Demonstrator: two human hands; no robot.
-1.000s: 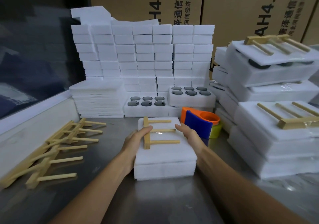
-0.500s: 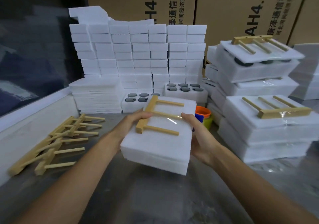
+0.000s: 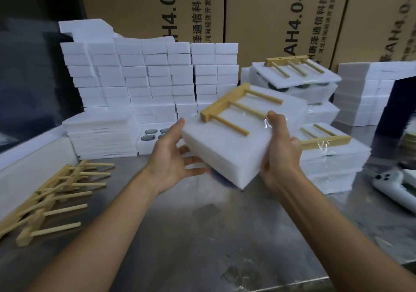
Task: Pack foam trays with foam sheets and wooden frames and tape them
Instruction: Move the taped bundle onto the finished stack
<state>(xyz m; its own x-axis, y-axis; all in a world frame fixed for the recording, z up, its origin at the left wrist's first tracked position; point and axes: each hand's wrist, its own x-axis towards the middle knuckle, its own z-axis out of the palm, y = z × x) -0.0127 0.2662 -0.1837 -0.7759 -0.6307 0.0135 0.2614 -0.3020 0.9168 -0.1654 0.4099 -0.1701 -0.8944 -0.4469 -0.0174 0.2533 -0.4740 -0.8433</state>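
A white foam tray pack (image 3: pixel 225 154) is in the air above the metal table (image 3: pixel 202 235), tilted, with a three-pronged wooden frame (image 3: pixel 227 108) taped under clear film on its top. My right hand (image 3: pixel 279 147) grips its right side, thumb on top. My left hand (image 3: pixel 173 156) cups its left corner, thumb at the top edge and fingers spread beneath. Loose wooden frames (image 3: pixel 51 192) lie heaped at the left. A stack of thin foam sheets (image 3: pixel 101 138) stands behind them, next to a foam tray with dark discs (image 3: pixel 153 134).
Finished taped packs (image 3: pixel 333 163) are stacked at the right, just behind the held one. A wall of white foam blocks (image 3: pixel 153 75) and cardboard boxes (image 3: pixel 270 10) close off the back. A white handheld device (image 3: pixel 391 186) lies at the far right.
The pack was lifted off the table, carried up and to the right, and turned at an angle. The tape dispenser seen earlier is now hidden behind it.
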